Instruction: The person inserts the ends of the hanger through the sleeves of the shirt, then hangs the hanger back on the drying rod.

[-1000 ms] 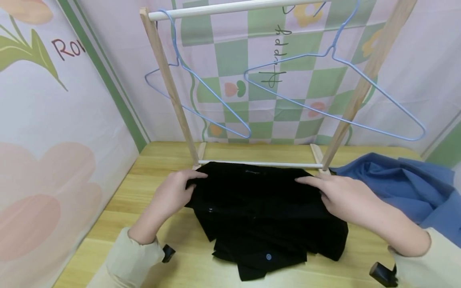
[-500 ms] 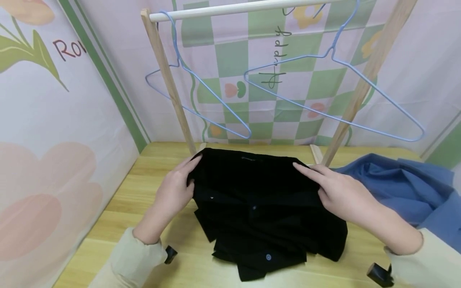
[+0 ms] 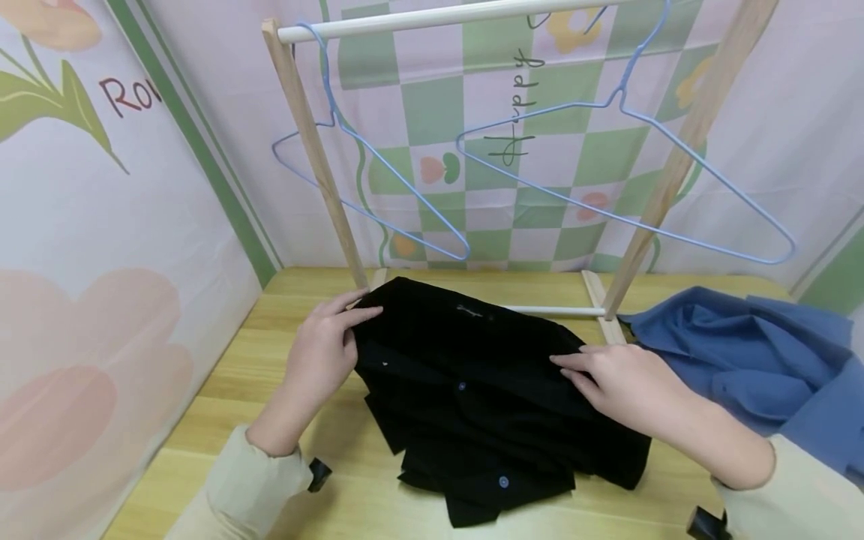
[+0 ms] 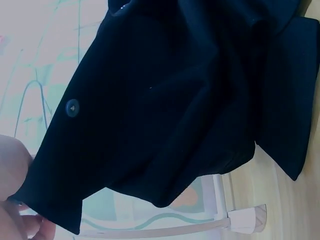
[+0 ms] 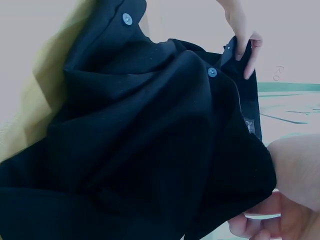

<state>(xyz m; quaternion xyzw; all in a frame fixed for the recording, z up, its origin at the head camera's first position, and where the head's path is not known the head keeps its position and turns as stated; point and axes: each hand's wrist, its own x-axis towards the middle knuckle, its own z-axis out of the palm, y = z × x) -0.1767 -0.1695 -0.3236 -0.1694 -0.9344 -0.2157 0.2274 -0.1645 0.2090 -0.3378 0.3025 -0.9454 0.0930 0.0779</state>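
Observation:
A black button-up shirt (image 3: 472, 420) with blue buttons lies bunched on the table, its top part lifted and a small label showing inside. At its upper left corner my left hand (image 3: 322, 341) pinches the cloth, index finger along the inner side. The opposite upper corner is held by my right hand (image 3: 617, 379), a little lower, with thumb and fingers on the fabric. In the left wrist view a button (image 4: 72, 108) shows near the edge beside the hand. Both hands appear in the right wrist view, with the shirt stretched between them.
Two blue wire hangers, one at left (image 3: 405, 176) and one at right (image 3: 540, 187), hang from the white rod (image 3: 418, 19) of a wooden rack behind the shirt. A crumpled blue garment (image 3: 776, 360) lies right of my right hand on the wooden table (image 3: 223, 420).
Both hands first raised the shirt's upper edge. Since then my right hand has come down, so the edge slants lower to the right and the rack's bottom rod shows again.

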